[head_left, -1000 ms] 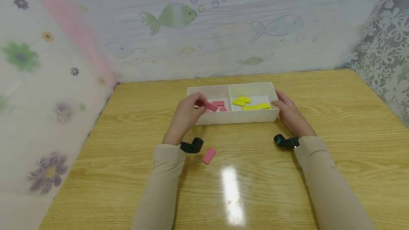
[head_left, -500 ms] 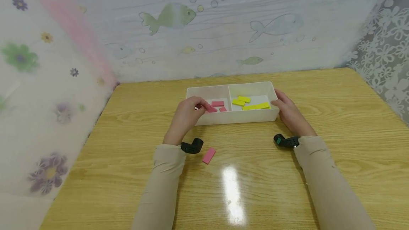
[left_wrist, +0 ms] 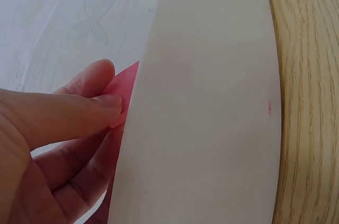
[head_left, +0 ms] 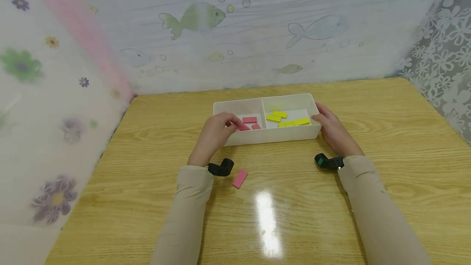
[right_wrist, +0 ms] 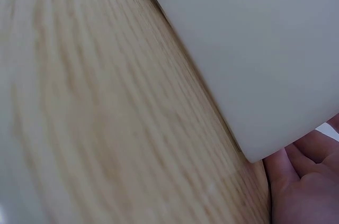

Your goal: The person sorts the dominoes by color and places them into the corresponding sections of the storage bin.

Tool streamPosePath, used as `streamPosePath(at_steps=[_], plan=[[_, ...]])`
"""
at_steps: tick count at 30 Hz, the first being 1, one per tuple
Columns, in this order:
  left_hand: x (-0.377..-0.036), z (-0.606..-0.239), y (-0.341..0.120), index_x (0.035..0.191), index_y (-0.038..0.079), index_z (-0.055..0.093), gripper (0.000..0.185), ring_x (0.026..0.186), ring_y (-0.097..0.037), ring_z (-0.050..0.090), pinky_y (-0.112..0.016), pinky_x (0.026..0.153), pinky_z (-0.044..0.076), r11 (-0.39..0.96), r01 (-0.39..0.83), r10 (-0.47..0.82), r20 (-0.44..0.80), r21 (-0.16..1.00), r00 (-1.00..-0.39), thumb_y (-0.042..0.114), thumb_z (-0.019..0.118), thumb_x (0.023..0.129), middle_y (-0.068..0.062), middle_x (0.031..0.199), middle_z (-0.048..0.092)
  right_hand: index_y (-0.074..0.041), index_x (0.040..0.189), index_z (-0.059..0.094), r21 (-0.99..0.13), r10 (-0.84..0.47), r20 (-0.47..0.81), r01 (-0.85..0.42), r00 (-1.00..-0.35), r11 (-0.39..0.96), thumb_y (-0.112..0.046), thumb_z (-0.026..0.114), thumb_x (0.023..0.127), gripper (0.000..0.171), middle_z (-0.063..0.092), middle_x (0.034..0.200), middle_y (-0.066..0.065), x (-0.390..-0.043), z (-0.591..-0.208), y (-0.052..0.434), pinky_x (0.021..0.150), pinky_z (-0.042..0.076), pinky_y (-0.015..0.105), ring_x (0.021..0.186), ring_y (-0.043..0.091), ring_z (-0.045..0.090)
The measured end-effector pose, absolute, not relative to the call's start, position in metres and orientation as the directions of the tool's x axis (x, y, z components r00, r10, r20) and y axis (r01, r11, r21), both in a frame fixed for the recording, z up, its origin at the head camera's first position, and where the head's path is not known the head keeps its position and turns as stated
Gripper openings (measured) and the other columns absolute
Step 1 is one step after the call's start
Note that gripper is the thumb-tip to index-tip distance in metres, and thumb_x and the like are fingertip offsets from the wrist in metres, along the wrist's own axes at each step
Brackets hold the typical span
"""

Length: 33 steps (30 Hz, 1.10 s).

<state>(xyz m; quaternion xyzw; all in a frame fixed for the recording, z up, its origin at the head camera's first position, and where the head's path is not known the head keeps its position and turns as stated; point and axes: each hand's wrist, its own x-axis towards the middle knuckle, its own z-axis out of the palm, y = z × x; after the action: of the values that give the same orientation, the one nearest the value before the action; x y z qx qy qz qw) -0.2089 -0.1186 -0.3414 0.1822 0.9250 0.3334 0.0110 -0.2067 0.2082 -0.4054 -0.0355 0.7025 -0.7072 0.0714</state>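
Note:
A white two-compartment tray [head_left: 272, 135] sits mid-table. Its left compartment holds pink blocks [head_left: 250, 120]; its right compartment holds yellow blocks [head_left: 279, 114]. My left hand [head_left: 217, 130] reaches over the tray's left front wall and pinches a pink block [left_wrist: 123, 87] between thumb and fingers, low inside the left compartment. My right hand [head_left: 331, 128] rests against the tray's right end wall [right_wrist: 254, 49], fingers straight along it. Another pink block [head_left: 240, 178] lies loose on the table [head_left: 147, 162] near my left wrist.
The wooden table is walled by patterned curtains at the back and on both sides. Black wrist cameras [head_left: 220, 167] sit on both forearms. A bright glare spot lies on the table near the front.
My left hand has lowered the pinched pink block from above the tray's rim down into the left compartment. The right hand has stayed at the tray's right end.

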Motion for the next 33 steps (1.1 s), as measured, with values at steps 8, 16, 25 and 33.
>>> streamPosePath(at_steps=[8, 16, 25, 33], plan=[[-0.2106, -0.3428, -0.1208, 0.080, 0.022, 0.070, 0.023, 0.087, -0.010, 0.052, -0.028, 0.074, 0.043, 0.706, 0.333, 0.340, 0.114, 0.624, -0.934, 0.010, 0.054, 0.088, 0.010, 0.095, 0.058, -0.020, 0.144, 0.012, -0.998, -0.153, -0.054, 0.056, -0.987, -0.005, -0.017, 0.037, 0.096, 0.055, 0.008, 0.148, -0.004, -0.2072, -0.4032, 0.2055, 0.106, 0.008, 0.039, 0.132, 0.009, 0.006], [-0.2112, -0.3429, -0.1216, 0.091, 0.023, 0.071, 0.016, 0.086, -0.012, 0.052, -0.027, 0.067, 0.043, 0.720, 0.342, 0.342, 0.121, 0.604, -0.932, 0.016, 0.057, 0.087, 0.008, 0.099, 0.057, -0.017, 0.144, 0.013, -0.999, -0.156, -0.048, 0.051, -0.987, -0.010, -0.016, 0.036, 0.096, 0.054, 0.009, 0.148, -0.001, -0.2072, -0.4026, 0.2043, 0.106, 0.009, 0.038, 0.133, 0.011, 0.007], [-0.2112, -0.3434, -0.1212, 0.097, 0.020, 0.068, 0.014, 0.078, -0.012, 0.052, -0.027, 0.064, 0.043, 0.712, 0.351, 0.345, 0.132, 0.609, -0.929, 0.022, 0.062, 0.084, 0.006, 0.095, 0.057, -0.020, 0.144, 0.013, -0.998, -0.158, -0.063, 0.063, -0.985, 0.001, -0.019, 0.037, 0.096, 0.054, 0.010, 0.148, -0.002, -0.2061, -0.4041, 0.2060, 0.106, 0.010, 0.039, 0.132, 0.011, 0.008], [-0.2113, -0.3431, -0.1195, 0.093, 0.020, 0.061, 0.009, 0.075, -0.012, 0.051, -0.027, 0.063, 0.044, 0.696, 0.318, 0.318, 0.120, 0.644, -0.940, 0.026, 0.060, 0.085, 0.007, 0.085, 0.057, -0.019, 0.144, 0.012, -0.999, -0.156, -0.054, 0.054, -0.986, 0.005, -0.019, 0.037, 0.096, 0.054, 0.010, 0.148, -0.002, -0.2058, -0.4025, 0.2062, 0.106, 0.010, 0.040, 0.132, 0.012, 0.009]])
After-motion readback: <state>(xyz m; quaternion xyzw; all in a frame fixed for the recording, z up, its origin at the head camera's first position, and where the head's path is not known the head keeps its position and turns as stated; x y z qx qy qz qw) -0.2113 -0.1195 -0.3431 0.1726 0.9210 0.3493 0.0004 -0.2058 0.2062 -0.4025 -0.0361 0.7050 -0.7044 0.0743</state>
